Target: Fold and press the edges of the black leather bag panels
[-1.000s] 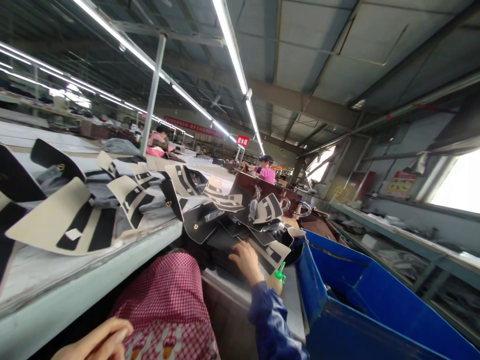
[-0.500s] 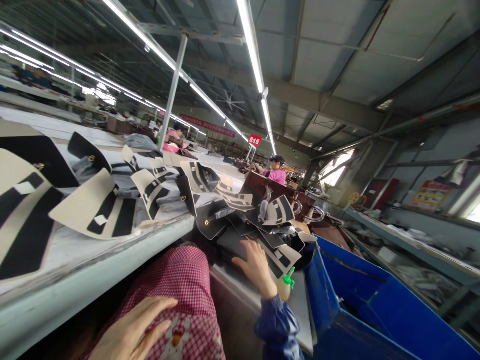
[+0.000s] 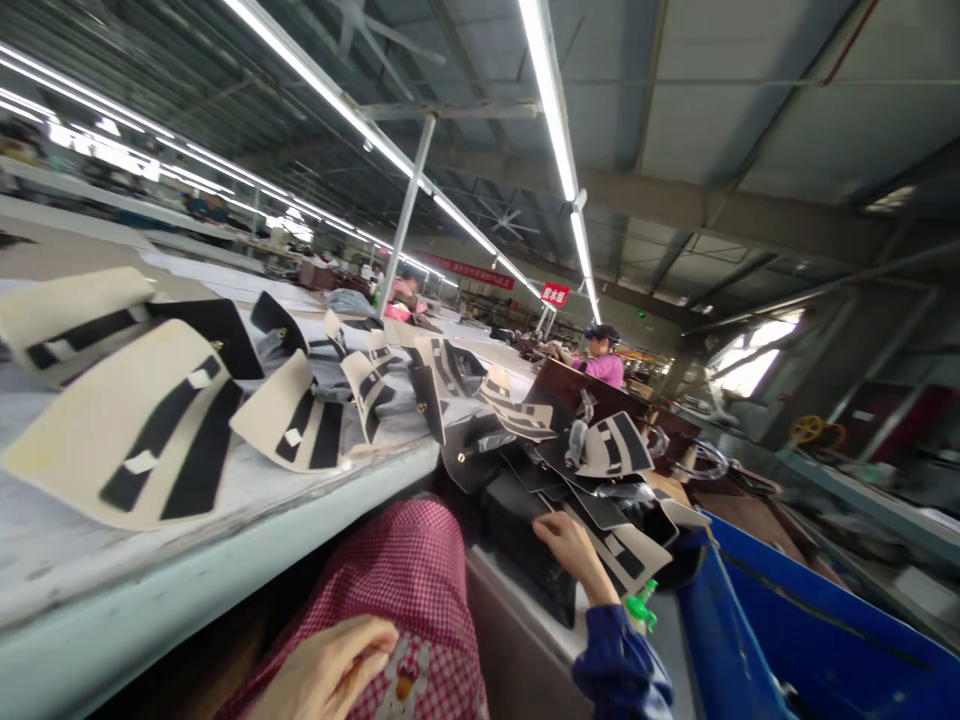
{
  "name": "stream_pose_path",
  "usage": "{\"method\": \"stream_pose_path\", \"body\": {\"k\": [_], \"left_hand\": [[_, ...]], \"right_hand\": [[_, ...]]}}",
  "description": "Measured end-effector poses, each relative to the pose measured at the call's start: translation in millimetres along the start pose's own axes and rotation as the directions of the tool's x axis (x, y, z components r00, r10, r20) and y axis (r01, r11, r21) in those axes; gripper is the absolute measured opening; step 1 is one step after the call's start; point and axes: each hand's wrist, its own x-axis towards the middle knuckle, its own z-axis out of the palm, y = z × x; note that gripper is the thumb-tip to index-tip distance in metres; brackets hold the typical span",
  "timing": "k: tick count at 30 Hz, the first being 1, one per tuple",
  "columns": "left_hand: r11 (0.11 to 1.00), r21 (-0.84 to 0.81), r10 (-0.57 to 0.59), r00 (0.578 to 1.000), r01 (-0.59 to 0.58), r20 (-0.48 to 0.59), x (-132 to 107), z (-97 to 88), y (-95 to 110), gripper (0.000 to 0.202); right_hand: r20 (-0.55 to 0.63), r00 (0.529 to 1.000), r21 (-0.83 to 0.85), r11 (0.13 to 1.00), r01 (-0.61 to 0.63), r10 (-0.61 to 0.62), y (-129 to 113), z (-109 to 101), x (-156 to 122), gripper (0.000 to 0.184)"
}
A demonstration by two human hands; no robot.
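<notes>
My right hand (image 3: 568, 546), in a blue sleeve, reaches over the lower stand beside the bench. Its fingers are curled at the edge of a dark black panel (image 3: 525, 530) in a pile, and the fingertips are partly hidden. Black-and-cream panels with dark stripes, one of them a striped panel (image 3: 626, 552), lie just past this hand. My left hand (image 3: 330, 665) is above my red checked apron (image 3: 405, 560), fingers bent and drawn together, with nothing visible in them. A bottle with a green nozzle (image 3: 642, 605) stands by my right wrist.
A pale bench (image 3: 315, 510) on the left carries several curved cream panels (image 3: 150, 440) with black strips. To the right stands a blue bin (image 3: 817, 620). Brown material (image 3: 780, 520) lies behind it. Farther back is a person in pink (image 3: 604, 368).
My view has turned left. The fingers of my right hand, spread before, are now curled at the black panel, which reaches nearer to me. My left hand's fingers have drawn together.
</notes>
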Motion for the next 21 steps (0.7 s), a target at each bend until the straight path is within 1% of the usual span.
{"method": "stream_pose_path", "body": {"k": [2, 3, 5, 7, 8, 9, 10, 12, 13, 14, 15, 16, 17, 18, 19, 20, 21], "left_hand": [[0.999, 0.036, -0.024, 0.999, 0.026, -0.047, -2.1, 3.8, -0.3, 0.023], [0.998, 0.054, -0.027, 0.997, 0.031, -0.072, -2.7, 5.0, -1.0, 0.022], [0.996, 0.086, -0.005, 0.994, 0.014, -0.108, -2.1, 4.0, -1.6, 0.019], [0.992, 0.125, 0.038, 0.988, -0.019, -0.149, 1.2, -2.2, 0.4, 0.02], [0.988, 0.152, 0.062, 0.982, -0.034, -0.18, 3.8, -6.9, 2.9, 0.022], [0.982, 0.185, 0.085, 0.972, -0.044, -0.218, 6.8, -12.2, 6.5, 0.026], [0.974, 0.222, 0.108, 0.961, -0.05, -0.255, 10.1, -17.6, 11.3, 0.034], [0.955, 0.29, 0.148, 0.94, -0.055, -0.309, 16.2, -26.5, 23.6, 0.056], [0.944, 0.323, 0.174, 0.934, -0.068, -0.313, 18.6, -29.2, 30.6, 0.064], [0.93, 0.357, 0.208, 0.932, -0.093, -0.298, 20.4, -30.4, 37.7, 0.066], [0.914, 0.385, 0.242, 0.931, -0.125, -0.272, 21.2, -30.3, 44.5, 0.059], [0.901, 0.406, 0.269, 0.931, -0.152, -0.248, 21.2, -29.2, 50.4, 0.044], [0.893, 0.42, 0.282, 0.93, -0.164, -0.237, 20.5, -27.7, 55.2, 0.026], [0.891, 0.425, 0.281, 0.929, -0.16, -0.24, 19.1, -26.7, 58.3, 0.013], [0.897, 0.42, 0.27, 0.925, -0.14, -0.267, 17.3, -27.1, 59.6, 0.021], [0.907, 0.407, 0.252, 0.918, -0.113, -0.306, 15.4, -29.7, 59.0, 0.029], [0.915, 0.395, 0.235, 0.905, -0.083, -0.354, 13.4, -35.3, 56.3, 0.033]], "right_hand": [[-0.088, 0.996, 0.001, 1.0, -0.012, 0.012, 3.5, -0.3, 6.1, 0.023], [-0.157, 0.987, 0.002, 1.0, -0.019, 0.019, 3.8, -1.2, 8.8, 0.027], [-0.322, 0.947, 0.005, 1.0, -0.011, 0.012, -1.6, -5.8, 11.9, 0.036], [-0.463, 0.885, 0.0, 0.998, 0.055, -0.049, -17.8, -13.9, 8.9, 0.046], [-0.499, 0.86, -0.008, 0.993, 0.118, -0.106, -30.5, -19.0, 4.2, 0.05], [-0.511, 0.842, -0.016, 0.981, 0.192, -0.173, -46.1, -24.3, -3.0, 0.051], [-0.496, 0.831, -0.02, 0.96, 0.279, -0.252, -64.1, -29.5, -12.5, 0.048], [-0.431, 0.801, -0.006, 0.889, 0.457, -0.415, -103.4, -38.0, -37.1, 0.036], [-0.39, 0.766, 0.012, 0.829, 0.559, -0.511, -122.5, -40.1, -50.8, 0.031], [-0.341, 0.698, 0.061, 0.726, 0.685, -0.629, -139.6, -40.2, -64.2, 0.029], [-0.331, 0.621, 0.112, 0.624, 0.774, -0.71, -153.8, -37.8, -76.6, 0.026], [-0.366, 0.568, 0.162, 0.551, 0.819, -0.737, -164.4, -33.0, -87.2, 0.021], [-0.401, 0.58, 0.227, 0.537, 0.813, -0.709, -171.0, -26.0, -95.7, 0.015], [-0.439, 0.641, 0.297, 0.571, 0.765, -0.63, -173.9, -17.4, -101.8, 0.02], [-0.457, 0.714, 0.374, 0.613, 0.695, -0.531, -173.5, -8.1, -105.6, 0.031], [-0.447, 0.785, 0.449, 0.651, 0.612, -0.429, -170.6, 1.0, -107.3, 0.038], [-0.427, 0.837, 0.511, 0.672, 0.536, -0.343, -166.0, 9.2, -107.4, 0.038]]}}
